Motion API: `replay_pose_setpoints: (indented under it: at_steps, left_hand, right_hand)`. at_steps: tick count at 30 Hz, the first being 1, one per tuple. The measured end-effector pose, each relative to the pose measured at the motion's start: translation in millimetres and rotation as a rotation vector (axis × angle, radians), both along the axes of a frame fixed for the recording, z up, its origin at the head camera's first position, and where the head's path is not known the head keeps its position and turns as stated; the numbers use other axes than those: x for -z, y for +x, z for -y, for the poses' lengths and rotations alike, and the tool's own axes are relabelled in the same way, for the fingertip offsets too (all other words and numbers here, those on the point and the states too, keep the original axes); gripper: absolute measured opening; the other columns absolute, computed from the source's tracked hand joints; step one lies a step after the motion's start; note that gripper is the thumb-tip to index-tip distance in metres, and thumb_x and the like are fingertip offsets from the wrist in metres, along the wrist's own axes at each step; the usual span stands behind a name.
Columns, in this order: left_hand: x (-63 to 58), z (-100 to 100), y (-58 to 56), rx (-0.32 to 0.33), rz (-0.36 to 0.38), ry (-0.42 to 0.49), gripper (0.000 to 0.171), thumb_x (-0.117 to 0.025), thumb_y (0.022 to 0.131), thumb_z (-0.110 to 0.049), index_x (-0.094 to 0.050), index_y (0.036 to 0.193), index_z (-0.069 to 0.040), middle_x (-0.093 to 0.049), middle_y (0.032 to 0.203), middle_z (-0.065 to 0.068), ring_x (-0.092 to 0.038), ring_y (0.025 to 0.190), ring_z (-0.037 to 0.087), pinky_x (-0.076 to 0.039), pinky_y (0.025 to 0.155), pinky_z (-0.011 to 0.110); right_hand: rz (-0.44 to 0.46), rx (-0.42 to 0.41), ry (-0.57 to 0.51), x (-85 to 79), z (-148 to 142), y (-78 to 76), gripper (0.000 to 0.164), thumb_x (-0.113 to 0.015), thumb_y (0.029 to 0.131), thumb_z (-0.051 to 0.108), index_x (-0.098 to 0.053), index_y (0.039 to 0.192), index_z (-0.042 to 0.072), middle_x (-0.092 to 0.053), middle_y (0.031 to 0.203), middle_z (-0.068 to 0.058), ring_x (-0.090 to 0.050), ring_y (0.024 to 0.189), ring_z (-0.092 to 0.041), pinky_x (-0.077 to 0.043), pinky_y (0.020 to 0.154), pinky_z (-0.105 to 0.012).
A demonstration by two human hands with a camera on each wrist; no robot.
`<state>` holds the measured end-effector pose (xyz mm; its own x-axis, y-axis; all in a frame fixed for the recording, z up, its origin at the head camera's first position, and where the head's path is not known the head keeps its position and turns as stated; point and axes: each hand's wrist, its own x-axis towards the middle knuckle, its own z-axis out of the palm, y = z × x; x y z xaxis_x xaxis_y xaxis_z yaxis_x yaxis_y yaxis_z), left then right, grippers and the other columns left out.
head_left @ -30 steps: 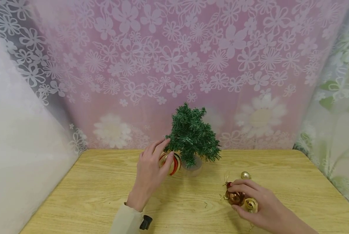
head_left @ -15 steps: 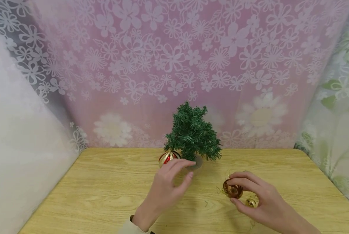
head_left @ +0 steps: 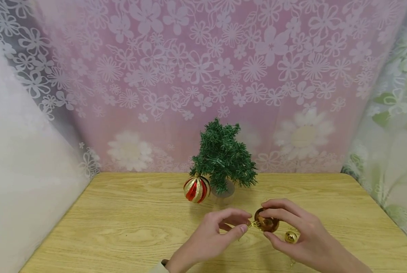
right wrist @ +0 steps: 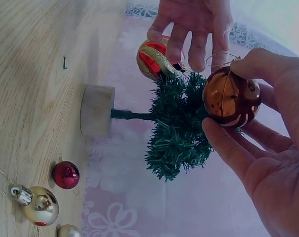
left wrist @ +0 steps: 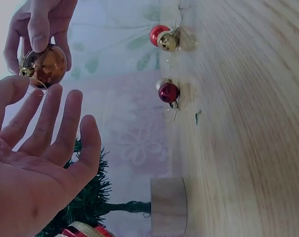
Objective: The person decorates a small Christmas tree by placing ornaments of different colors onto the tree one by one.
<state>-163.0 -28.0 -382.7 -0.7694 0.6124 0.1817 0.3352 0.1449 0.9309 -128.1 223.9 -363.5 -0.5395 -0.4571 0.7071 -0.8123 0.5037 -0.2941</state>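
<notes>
A shiny copper-brown Christmas bauble [head_left: 266,220] is pinched between the thumb and fingers of my right hand [head_left: 302,231], raised above the table. Its gold cap and thin string loop [right wrist: 219,60] point toward my left hand [head_left: 220,231]. That hand has its thumb and fingers apart, fingertips right at the loop; whether they touch it I cannot tell. Behind both hands a small green artificial Christmas tree [head_left: 224,155] stands on a round base [right wrist: 97,110]. A large red-and-gold striped bauble [head_left: 196,189] hangs at the tree's left side.
Small baubles lie on the wooden table [head_left: 132,227] at the right: a gold one [head_left: 290,237] beneath my right hand, plus a dark red one [right wrist: 65,175] and a pale one [right wrist: 68,231]. A green scrap [right wrist: 64,62] lies on the wood. Patterned curtains [head_left: 203,76] enclose the table.
My left hand has come away from the striped bauble, moving right and nearer to me, up to the copper bauble's loop. My right hand has lifted the copper bauble and shifted it slightly left.
</notes>
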Motion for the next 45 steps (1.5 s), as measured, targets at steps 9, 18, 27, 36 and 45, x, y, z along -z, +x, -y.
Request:
replay_pose_setpoints:
  at_steps: [9, 18, 27, 36, 45]
  left_hand:
    - [3.7, -2, 1.0, -0.043, 0.034, 0.058, 0.018, -0.065, 0.101, -0.03, -0.072, 0.11, -0.016, -0.075, 0.104, 0.007, -0.07, 0.089, 0.005, -0.056, 0.083, 0.024]
    - [5.7, -4, 3.6, -0.147, -0.029, 0.116, 0.013, -0.064, 0.103, -0.029, -0.069, 0.108, -0.018, -0.075, 0.102, 0.014, -0.07, 0.087, 0.003, -0.057, 0.082, 0.025]
    - [8.5, -9, 8.4, -0.157, -0.157, 0.158, 0.01, -0.06, 0.105, -0.024, -0.066, 0.108, -0.017, -0.075, 0.097, 0.011, -0.068, 0.084, 0.001, -0.058, 0.078, 0.026]
    - [8.0, -12, 11.3, -0.177, -0.256, 0.167, 0.008, -0.059, 0.106, -0.021, -0.066, 0.108, -0.02, -0.075, 0.096, 0.006, -0.069, 0.084, 0.005, -0.059, 0.08, 0.026]
    - [3.8, -12, 14.1, -0.224, -0.182, 0.113, 0.009, -0.061, 0.104, -0.029, -0.068, 0.107, -0.023, -0.074, 0.099, 0.0, -0.067, 0.09, 0.001, -0.057, 0.081, 0.025]
  right_hand:
    - [-0.05, -0.025, -0.01, 3.8, 3, -2.2, 0.033, -0.061, 0.1, 0.039, -0.068, 0.123, 0.016, -0.064, 0.122, -0.003, -0.064, 0.1, -0.004, -0.051, 0.083, -0.008]
    - [-0.013, -0.062, -0.033, 7.3, 6, -3.7, 0.017, -0.069, 0.097, 0.028, -0.068, 0.113, 0.02, -0.056, 0.116, -0.001, -0.052, 0.088, -0.002, -0.045, 0.07, -0.011]
    - [0.066, -0.028, -0.008, 4.2, 17, -1.7, 0.034, -0.078, 0.086, -0.001, -0.059, 0.101, 0.023, -0.053, 0.09, 0.016, -0.043, 0.072, 0.007, -0.039, 0.061, -0.006]
    - [-0.032, -0.014, -0.045, 7.9, 22, -6.9, 0.01, -0.07, 0.098, 0.015, -0.067, 0.104, 0.022, -0.061, 0.09, 0.013, -0.046, 0.07, 0.007, -0.039, 0.061, -0.004]
    - [-0.015, -0.012, 0.008, 7.1, 25, -7.6, 0.006, -0.056, 0.106, 0.018, -0.062, 0.107, 0.02, -0.058, 0.092, 0.015, -0.047, 0.073, 0.008, -0.039, 0.063, -0.004]
